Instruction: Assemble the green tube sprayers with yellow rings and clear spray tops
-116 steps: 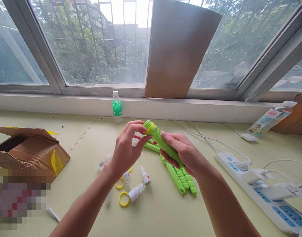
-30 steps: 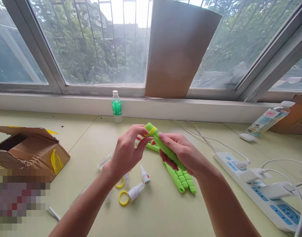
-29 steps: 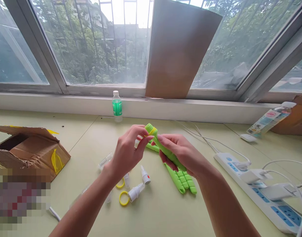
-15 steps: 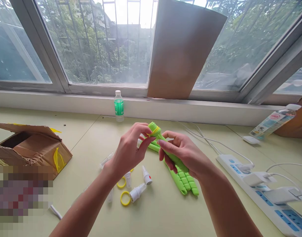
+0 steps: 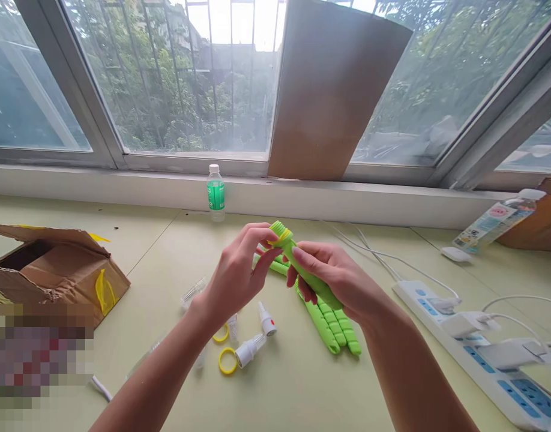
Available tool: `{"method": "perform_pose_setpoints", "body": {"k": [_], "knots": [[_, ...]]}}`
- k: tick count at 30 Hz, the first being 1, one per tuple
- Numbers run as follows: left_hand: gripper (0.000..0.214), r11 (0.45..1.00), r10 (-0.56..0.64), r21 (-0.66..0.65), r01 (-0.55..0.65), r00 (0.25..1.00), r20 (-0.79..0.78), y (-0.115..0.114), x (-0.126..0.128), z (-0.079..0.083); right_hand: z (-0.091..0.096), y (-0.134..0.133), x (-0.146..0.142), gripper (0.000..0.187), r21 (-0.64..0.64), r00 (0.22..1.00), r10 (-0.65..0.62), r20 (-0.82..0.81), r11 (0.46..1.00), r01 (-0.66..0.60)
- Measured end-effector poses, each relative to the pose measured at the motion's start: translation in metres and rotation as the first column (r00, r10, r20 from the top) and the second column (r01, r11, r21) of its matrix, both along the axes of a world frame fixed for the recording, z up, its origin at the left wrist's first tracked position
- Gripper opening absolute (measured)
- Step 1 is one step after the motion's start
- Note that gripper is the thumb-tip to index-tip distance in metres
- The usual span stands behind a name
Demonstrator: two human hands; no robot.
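My right hand (image 5: pixel 336 279) is wrapped round a bright green ribbed tube (image 5: pixel 298 264), holding it tilted above the table. My left hand (image 5: pixel 237 276) pinches the tube's threaded upper end, where a yellow ring (image 5: pixel 278 237) sits round the neck. Under my hands several more green tubes (image 5: pixel 332 327) lie side by side. On the table in front of my left wrist lie loose yellow rings (image 5: pixel 227 361), white spray nozzles (image 5: pixel 249 350) and small clear parts (image 5: pixel 192 292).
An open cardboard box (image 5: pixel 54 270) stands at the left. A white power strip (image 5: pixel 478 354) with plugs and cables lies at the right. A small water bottle (image 5: pixel 215 193) stands by the sill, another bottle (image 5: pixel 498 219) lies far right, and cardboard (image 5: pixel 334 90) leans on the window.
My hands have barely shifted; the left fingers keep working at the tube's upper end while the right hand regrips the body slightly. The view has drifted a little.
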State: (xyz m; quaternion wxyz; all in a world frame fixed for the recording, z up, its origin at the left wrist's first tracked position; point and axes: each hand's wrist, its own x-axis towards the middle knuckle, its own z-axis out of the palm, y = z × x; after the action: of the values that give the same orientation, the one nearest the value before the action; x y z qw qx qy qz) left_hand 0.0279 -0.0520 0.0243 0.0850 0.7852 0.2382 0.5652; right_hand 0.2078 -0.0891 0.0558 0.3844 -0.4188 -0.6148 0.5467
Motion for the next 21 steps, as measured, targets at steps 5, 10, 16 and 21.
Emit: {"method": "perform_pose_setpoints", "body": {"k": [5,10,16,21], "knots": [[0.012,0.999,0.035,0.02,-0.035,0.999,0.006,0.0025,-0.0001,-0.0013,0.0001,0.0,0.0002,0.037,0.003,0.999,0.007,0.038,1.0,-0.007],[0.012,0.999,0.034,0.006,-0.034,0.999,0.014,0.0034,0.0001,-0.0028,0.0003,-0.0011,0.0007,0.042,-0.048,0.999,0.021,0.039,0.999,-0.019],[0.018,0.998,-0.037,-0.052,0.037,0.999,-0.005,0.0028,0.0019,-0.003,0.0034,-0.0037,-0.0015,0.035,-0.089,1.0,0.0,0.026,0.996,0.003],[0.009,0.999,-0.009,-0.048,0.01,1.0,0.015,0.0033,0.003,-0.0028,0.0059,-0.0054,-0.0031,0.032,-0.101,0.998,-0.004,0.066,0.995,0.011]]}}
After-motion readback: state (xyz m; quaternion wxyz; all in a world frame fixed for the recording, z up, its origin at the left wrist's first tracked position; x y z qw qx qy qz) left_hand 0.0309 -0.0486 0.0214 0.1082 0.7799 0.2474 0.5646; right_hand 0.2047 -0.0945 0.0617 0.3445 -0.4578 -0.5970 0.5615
